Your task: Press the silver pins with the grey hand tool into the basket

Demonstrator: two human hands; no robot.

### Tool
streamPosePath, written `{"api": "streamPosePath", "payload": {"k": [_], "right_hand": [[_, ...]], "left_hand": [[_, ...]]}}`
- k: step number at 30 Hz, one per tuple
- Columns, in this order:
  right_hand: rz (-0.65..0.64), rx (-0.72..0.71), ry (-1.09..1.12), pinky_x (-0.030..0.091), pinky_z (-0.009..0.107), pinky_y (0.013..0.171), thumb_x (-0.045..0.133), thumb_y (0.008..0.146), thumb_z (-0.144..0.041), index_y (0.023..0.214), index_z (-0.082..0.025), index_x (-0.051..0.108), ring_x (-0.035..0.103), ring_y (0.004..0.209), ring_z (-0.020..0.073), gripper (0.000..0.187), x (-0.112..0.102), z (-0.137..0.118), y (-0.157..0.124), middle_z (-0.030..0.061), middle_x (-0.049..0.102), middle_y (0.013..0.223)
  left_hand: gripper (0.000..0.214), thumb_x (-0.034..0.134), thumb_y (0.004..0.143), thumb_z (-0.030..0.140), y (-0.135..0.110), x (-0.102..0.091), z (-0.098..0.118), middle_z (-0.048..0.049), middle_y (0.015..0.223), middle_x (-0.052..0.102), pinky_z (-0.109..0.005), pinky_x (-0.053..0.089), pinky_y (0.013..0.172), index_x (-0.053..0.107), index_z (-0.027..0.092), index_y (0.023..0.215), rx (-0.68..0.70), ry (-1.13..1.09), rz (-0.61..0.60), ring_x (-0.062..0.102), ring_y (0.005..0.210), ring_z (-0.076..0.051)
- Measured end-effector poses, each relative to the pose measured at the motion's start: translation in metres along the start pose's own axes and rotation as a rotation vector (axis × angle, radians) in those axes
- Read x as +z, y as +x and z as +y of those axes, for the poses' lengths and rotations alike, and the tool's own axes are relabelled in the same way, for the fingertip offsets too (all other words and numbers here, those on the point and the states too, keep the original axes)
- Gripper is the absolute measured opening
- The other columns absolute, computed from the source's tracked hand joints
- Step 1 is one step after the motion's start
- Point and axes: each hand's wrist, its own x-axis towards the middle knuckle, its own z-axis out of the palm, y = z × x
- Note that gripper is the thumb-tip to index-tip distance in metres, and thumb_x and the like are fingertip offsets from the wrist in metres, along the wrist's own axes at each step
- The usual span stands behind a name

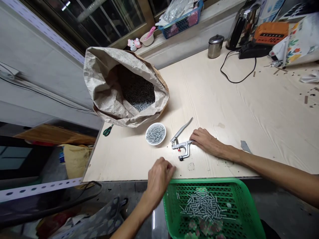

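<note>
My right hand (204, 141) is closed around the lower handle of a pair of grey snap fastener pliers (184, 144), which lie on the table with their handles spread and jaws apart. A spring and a small red part show near the pivot. My left hand (160, 174) is over the table's front edge, its fingers curled together; whether something small is pinched in them is hidden. Ahead of it stands a white bowl (156, 134) full of small silvery screw-like pieces. Below the table edge, a green basket (245, 199) holds a pile of longer silvery screw-like pieces.
A large open woven sack (99, 86) of dark metal pieces stands at the back left. Green-handled scissors (107, 130) lie by the left edge. Farther back are a lidded metal jar (215, 46), a kettle (244, 25), a black cord (231, 80) and an orange box (270, 32).
</note>
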Motion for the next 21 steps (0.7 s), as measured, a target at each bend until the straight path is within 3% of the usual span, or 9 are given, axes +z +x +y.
{"api": "streamPosePath", "payload": {"k": [3,6,10,13,17,21], "right_hand": [[0.013,-0.007,0.015,0.037,0.033,0.073,0.042,0.097,-0.025,0.089,-0.019,0.058,0.048,0.084,0.0205,0.019,0.001,0.002,0.0,0.0072,0.058,0.092],[0.011,-0.011,0.062,0.039,0.036,0.074,0.041,0.097,-0.028,0.089,-0.02,0.058,0.05,0.084,0.021,0.021,0.001,0.004,0.0,0.0069,0.059,0.091],[0.04,-0.035,0.189,0.045,0.036,0.079,0.04,0.098,-0.027,0.107,-0.021,0.058,0.055,0.091,0.0199,0.021,-0.006,0.005,0.004,0.0077,0.06,0.104],[0.121,-0.016,0.048,0.047,0.036,0.082,0.037,0.096,-0.017,0.119,-0.02,0.055,0.054,0.099,0.0216,0.029,-0.014,0.009,0.015,0.0104,0.057,0.115],[0.004,-0.039,-0.157,0.046,0.031,0.076,0.042,0.092,-0.009,0.103,-0.018,0.06,0.053,0.093,0.0207,0.023,-0.021,0.021,0.047,0.0087,0.06,0.102],[-0.092,-0.074,-0.203,0.042,0.027,0.069,0.044,0.091,-0.007,0.08,-0.017,0.058,0.052,0.083,0.0175,0.021,-0.024,0.031,0.075,0.0062,0.059,0.089]], "left_hand": [[0.012,0.064,0.083,0.026,-0.037,0.001,0.008,-0.0044,0.08,0.064,-0.029,0.044,0.061,0.065,0.021,0.072,0.208,-0.024,-0.091,0.061,0.074,-0.019],[0.014,0.071,0.08,0.036,-0.047,-0.005,0.017,-0.0047,0.082,0.066,-0.031,0.049,0.06,0.068,0.023,0.083,0.336,-0.002,-0.117,0.061,0.077,-0.021],[0.029,0.054,0.092,0.036,-0.013,-0.008,0.029,-0.0102,0.108,0.067,-0.044,0.056,0.081,0.061,0.02,0.115,0.453,0.019,0.121,0.061,0.1,-0.026],[0.046,0.052,0.092,0.041,0.024,0.01,0.041,-0.0161,0.135,0.055,-0.052,0.046,0.103,0.051,0.013,0.129,0.585,0.025,0.176,0.046,0.13,-0.032],[0.057,0.048,0.092,0.05,0.046,0.036,0.054,-0.017,0.142,0.048,-0.053,0.041,0.108,0.046,0.012,0.134,0.53,-0.031,0.113,0.04,0.135,-0.032],[0.058,0.05,0.09,0.052,0.044,0.039,0.052,-0.0141,0.139,0.053,-0.051,0.043,0.108,0.046,0.016,0.136,0.521,-0.118,0.113,0.046,0.131,-0.03]]}}
